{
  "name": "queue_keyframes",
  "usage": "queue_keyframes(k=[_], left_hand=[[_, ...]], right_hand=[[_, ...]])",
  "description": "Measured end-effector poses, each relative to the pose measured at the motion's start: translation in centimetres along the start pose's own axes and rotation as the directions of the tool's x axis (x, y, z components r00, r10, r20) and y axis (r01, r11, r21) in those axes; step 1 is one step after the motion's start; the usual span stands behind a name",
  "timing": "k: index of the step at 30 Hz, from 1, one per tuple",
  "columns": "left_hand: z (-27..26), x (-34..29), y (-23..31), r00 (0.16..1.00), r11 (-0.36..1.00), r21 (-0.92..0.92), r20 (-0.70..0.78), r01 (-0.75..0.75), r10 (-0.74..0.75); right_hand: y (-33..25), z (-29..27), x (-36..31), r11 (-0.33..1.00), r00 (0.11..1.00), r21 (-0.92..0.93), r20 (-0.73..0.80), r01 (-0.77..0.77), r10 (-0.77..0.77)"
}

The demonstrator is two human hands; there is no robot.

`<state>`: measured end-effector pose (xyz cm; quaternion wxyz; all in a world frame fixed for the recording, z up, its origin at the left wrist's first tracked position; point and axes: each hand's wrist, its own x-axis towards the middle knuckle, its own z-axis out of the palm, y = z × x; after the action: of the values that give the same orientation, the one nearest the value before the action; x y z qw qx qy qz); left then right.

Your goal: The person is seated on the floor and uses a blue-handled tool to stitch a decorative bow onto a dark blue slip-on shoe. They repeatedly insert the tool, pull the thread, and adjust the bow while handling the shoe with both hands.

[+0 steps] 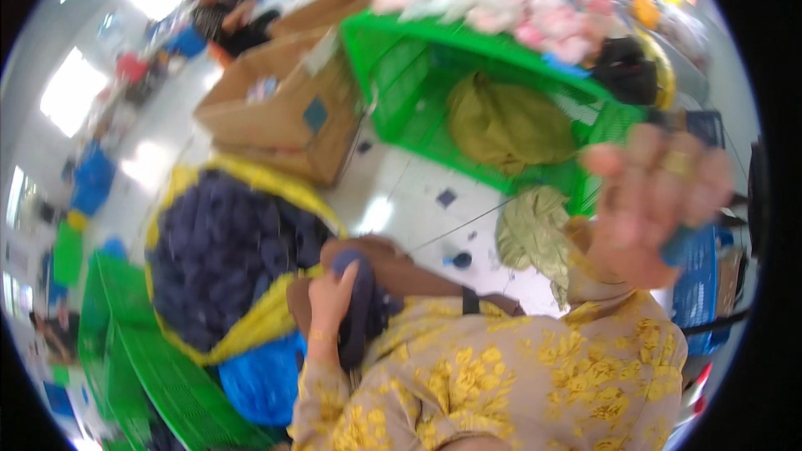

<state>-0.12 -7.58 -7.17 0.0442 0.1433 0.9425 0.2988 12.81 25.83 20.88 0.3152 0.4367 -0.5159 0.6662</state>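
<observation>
My left hand (330,296) is closed on a dark navy fabric piece (359,309) over my lap. Brown cloth (393,271) lies across my legs just beyond it. Close by on the left, a yellow sack (251,338) stands wide at the top, heaped with many navy fabric pieces (225,242). My right hand (656,192) is raised on the right, near the camera, with a ring on one finger. Its fingers look bent but are smeared by motion, and I cannot make out whether anything is in them.
A green plastic crate (376,92) lies ahead with an olive bag (505,121) inside. Pale green cloth (535,230) rests on the tiled floor beside it. A cardboard box (259,134) stands beyond the sack, green crates (167,367) at left. Another person (221,21) sits far back.
</observation>
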Motion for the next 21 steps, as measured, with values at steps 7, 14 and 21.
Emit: queue_keyframes(k=[7,14,21], left_hand=[[-0.2,-1.2,-3.1,0.968,0.893,-0.374,0.131,0.249,-0.214],[-2.2,-4.1,-1.8,0.916,0.595,-0.696,0.305,0.402,-0.261],[-3.8,-4.4,-1.6,0.91,0.456,-0.787,0.364,0.415,-0.201]], right_hand=[[3.2,-2.5,-2.4,0.999,0.987,-0.002,-0.159,-0.037,0.036],[21.3,3.6,-13.4,0.635,0.692,-0.365,-0.035,-0.68,0.721],[28.0,9.9,-20.1,0.667,0.493,-0.542,0.451,-0.511,0.744]])
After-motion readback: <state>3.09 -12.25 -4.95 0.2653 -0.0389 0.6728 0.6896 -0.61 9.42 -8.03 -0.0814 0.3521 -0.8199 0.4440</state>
